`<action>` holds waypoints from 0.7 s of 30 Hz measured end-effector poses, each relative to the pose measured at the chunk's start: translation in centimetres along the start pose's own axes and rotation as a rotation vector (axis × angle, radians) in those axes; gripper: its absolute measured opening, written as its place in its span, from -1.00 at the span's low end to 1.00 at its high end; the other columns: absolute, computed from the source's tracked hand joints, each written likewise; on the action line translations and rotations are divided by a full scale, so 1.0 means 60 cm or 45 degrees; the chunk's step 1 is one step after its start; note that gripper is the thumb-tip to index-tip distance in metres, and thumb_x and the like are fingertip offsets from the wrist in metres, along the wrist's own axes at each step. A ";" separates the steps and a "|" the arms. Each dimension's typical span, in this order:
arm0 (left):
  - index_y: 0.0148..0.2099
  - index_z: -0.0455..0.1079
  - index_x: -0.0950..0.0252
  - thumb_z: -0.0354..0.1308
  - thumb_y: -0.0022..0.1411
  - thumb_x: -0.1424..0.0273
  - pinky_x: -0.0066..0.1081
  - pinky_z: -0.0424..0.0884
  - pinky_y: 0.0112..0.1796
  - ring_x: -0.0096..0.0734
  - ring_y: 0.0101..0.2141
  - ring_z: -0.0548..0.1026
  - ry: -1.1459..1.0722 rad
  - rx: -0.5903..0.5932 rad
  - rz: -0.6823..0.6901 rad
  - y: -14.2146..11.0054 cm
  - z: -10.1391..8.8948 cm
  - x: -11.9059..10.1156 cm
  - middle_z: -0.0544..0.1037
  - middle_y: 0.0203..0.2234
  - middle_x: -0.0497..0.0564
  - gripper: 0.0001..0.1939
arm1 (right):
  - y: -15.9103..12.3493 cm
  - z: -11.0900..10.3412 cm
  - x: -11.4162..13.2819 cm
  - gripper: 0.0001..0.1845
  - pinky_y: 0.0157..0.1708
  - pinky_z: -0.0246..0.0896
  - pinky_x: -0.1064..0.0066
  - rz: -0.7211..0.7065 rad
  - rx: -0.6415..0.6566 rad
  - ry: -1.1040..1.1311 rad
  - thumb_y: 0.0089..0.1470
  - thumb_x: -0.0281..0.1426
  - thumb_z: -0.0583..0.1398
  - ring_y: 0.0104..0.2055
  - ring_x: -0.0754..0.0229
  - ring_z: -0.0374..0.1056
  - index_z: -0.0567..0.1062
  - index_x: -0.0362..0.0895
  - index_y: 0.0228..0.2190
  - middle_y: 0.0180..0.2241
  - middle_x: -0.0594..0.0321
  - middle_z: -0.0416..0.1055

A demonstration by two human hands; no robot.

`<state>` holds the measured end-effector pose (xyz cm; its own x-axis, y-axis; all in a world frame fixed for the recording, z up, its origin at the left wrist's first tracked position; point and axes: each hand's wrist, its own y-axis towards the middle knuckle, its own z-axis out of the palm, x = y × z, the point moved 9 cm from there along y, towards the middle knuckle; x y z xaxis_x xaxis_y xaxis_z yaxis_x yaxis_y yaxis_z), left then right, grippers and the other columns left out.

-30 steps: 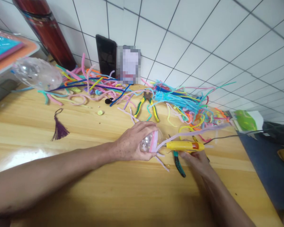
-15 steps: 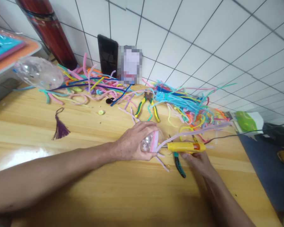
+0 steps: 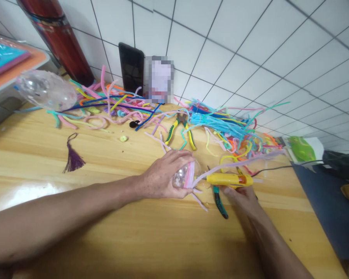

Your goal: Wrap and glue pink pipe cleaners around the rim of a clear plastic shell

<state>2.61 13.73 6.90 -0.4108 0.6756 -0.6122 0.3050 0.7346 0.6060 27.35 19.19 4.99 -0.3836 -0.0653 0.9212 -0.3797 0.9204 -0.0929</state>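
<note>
Glue gun [image 3: 228, 179] nudged right | my left hand [image 3: 164, 176] clasps clear container [image 3: 179, 177], right hand [image 3: 242, 197] grips gun | band [image 3: 189, 175] on, lilac strip's [image 3: 235, 163] end loose

From here I see L hand [image 3: 165, 176] & R hand [image 3: 242, 197] bare, L forearm [image 3: 75, 209] & R forearm [image 3: 276, 244] too; dark bit [image 3: 0, 272] lower L, unclear if cloth.

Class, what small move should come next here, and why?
Probably a small dab from the yellow glue gun in the right hand, where the fuzzy lilac strip leaves the clear plastic container: the gun points there, the left hand grips the container, and the strip's far end trails loose.
</note>
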 end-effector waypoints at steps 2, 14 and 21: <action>0.40 0.21 0.19 0.44 0.20 0.19 0.09 0.52 0.23 0.13 0.27 0.52 -0.003 0.002 -0.012 0.000 0.001 0.002 0.50 0.26 0.30 -0.18 | -0.001 -0.006 -0.003 -0.75 -0.28 0.56 0.18 0.016 0.007 -0.006 -0.03 -0.10 0.49 -0.32 -0.05 0.56 0.69 0.02 -0.39 -0.39 0.17 0.64; 0.39 0.22 0.17 0.46 0.17 0.18 0.11 0.50 0.24 0.15 0.28 0.51 -0.048 0.023 -0.055 0.000 0.003 0.010 0.50 0.26 0.28 -0.17 | 0.000 0.002 0.000 -0.77 -0.29 0.58 0.19 0.043 0.009 -0.036 -0.06 -0.13 0.50 -0.33 -0.04 0.58 0.68 0.03 -0.40 -0.41 0.21 0.66; 0.40 0.21 0.18 0.45 0.18 0.19 0.11 0.52 0.22 0.14 0.25 0.53 -0.021 0.009 -0.021 0.001 0.000 0.004 0.50 0.26 0.28 -0.17 | 0.002 0.001 0.008 -0.74 -0.23 0.61 0.16 0.049 -0.020 0.001 -0.10 -0.17 0.52 -0.27 -0.06 0.61 0.69 0.02 -0.35 -0.34 0.19 0.71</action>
<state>2.51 13.91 6.81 -0.4018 0.6645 -0.6301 0.3047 0.7459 0.5923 27.06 19.22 5.41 -0.3971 -0.0296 0.9173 -0.3516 0.9282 -0.1222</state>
